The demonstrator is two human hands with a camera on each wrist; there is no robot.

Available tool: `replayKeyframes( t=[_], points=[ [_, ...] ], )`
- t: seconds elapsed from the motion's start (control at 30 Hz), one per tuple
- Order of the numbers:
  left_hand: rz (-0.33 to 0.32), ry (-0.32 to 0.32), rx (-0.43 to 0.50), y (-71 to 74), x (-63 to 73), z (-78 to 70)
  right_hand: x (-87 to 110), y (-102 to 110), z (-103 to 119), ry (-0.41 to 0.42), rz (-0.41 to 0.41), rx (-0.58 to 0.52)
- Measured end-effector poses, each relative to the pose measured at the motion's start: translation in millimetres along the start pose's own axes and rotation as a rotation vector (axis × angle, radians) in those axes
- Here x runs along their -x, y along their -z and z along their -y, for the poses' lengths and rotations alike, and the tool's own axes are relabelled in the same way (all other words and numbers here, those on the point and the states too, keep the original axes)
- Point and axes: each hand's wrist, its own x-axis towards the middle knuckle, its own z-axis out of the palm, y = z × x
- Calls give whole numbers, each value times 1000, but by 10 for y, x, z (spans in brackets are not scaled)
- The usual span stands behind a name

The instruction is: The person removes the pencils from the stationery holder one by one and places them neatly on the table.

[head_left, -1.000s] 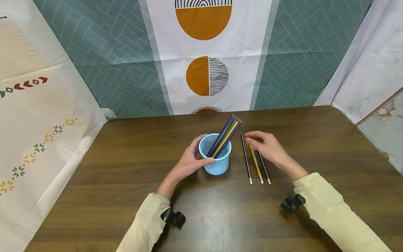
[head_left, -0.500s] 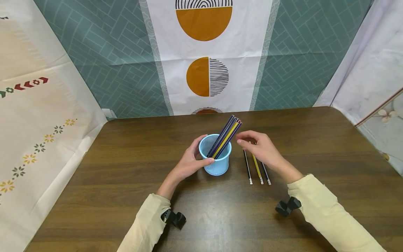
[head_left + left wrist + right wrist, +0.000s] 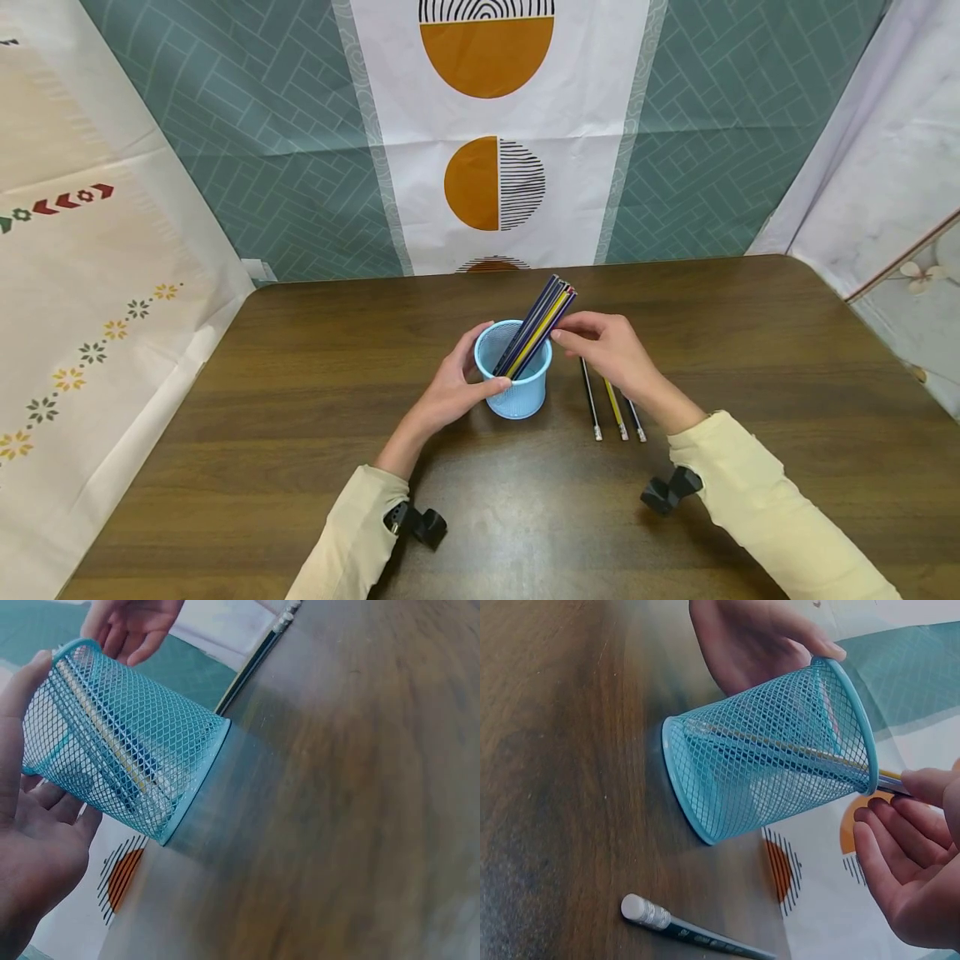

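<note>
A light blue mesh pencil cup (image 3: 517,403) stands upright on the table. Several pencils (image 3: 540,321), dark ones and a yellow one, lean out of it to the right. My left hand (image 3: 452,385) holds the cup from the left, thumb at the near rim and fingers around the far side. At the cup's right rim, my right hand (image 3: 611,350) has its thumb and fingertips at the leaning pencils, the other fingers loosely bent. Beneath that hand lie a black pencil (image 3: 590,400), a yellow pencil (image 3: 616,408) and a dark pencil (image 3: 636,421), their upper parts partly hidden.
The brown wooden table (image 3: 315,433) reaches back to a green and white patterned cloth (image 3: 300,167). White cloth hangs at the left (image 3: 112,275) and right. A black wrist camera (image 3: 671,489) sits under the right sleeve, another (image 3: 416,523) by the left.
My right hand has moved left from above the loose pencils to the pencils in the cup. The left hand and the cup have stayed in place.
</note>
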Motion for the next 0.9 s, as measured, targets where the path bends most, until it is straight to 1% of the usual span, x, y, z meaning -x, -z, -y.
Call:
replayKeyframes(
  t=[0.23, 0.4, 0.5, 0.73, 0.9],
  points=[
    [5, -14, 4, 0, -7, 15, -30, -37, 35, -47, -41, -7],
    [3, 7, 3, -6, -8, 6, -42, -67, 58, -57, -60, -14],
    [6, 14, 1, -5, -6, 1, -50, -82, 57, -51, -72, 4],
    [9, 6, 4, -3, -6, 4, -51, -93, 55, -31, -94, 62],
    [6, 5, -6, -3, 0, 11, -48, -96, 62, -32, -101, 108]
  ],
)
